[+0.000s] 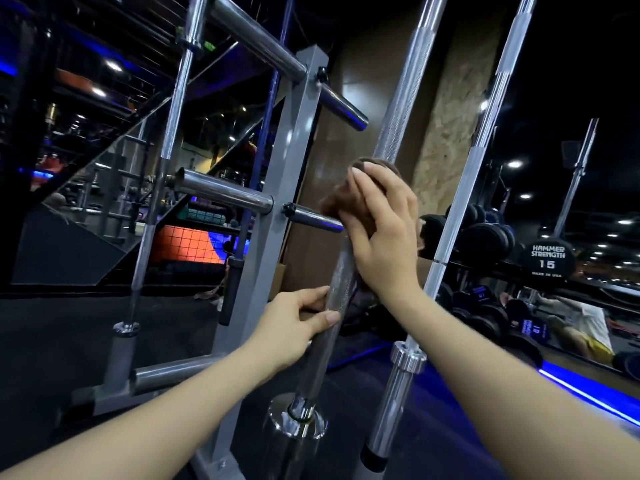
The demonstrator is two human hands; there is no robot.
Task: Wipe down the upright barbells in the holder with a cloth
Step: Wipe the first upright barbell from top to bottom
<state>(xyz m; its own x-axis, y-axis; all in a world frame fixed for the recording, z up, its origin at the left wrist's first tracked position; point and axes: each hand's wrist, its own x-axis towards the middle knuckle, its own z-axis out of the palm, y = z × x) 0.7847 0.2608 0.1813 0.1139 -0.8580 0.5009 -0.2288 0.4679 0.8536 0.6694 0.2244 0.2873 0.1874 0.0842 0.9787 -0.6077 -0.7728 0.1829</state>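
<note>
A chrome barbell [403,102] stands upright in front of me, leaning slightly right toward the top, its collar [298,415] low in the frame. My right hand [382,233] presses a brown cloth [337,202] around the knurled shaft at mid height. My left hand [294,323] grips the same shaft just below, thumb across the front. A second upright barbell [485,140] stands to the right, apart from both hands. A third bar [173,109] stands at the left behind the rack. The holder's base is out of view.
A grey plate rack [277,216] with chrome pegs [225,194] stands just left of the held bar. At the right is a dumbbell rack [491,237] with a "15" dumbbell [548,259], and a mirror showing a person. The floor is dark rubber.
</note>
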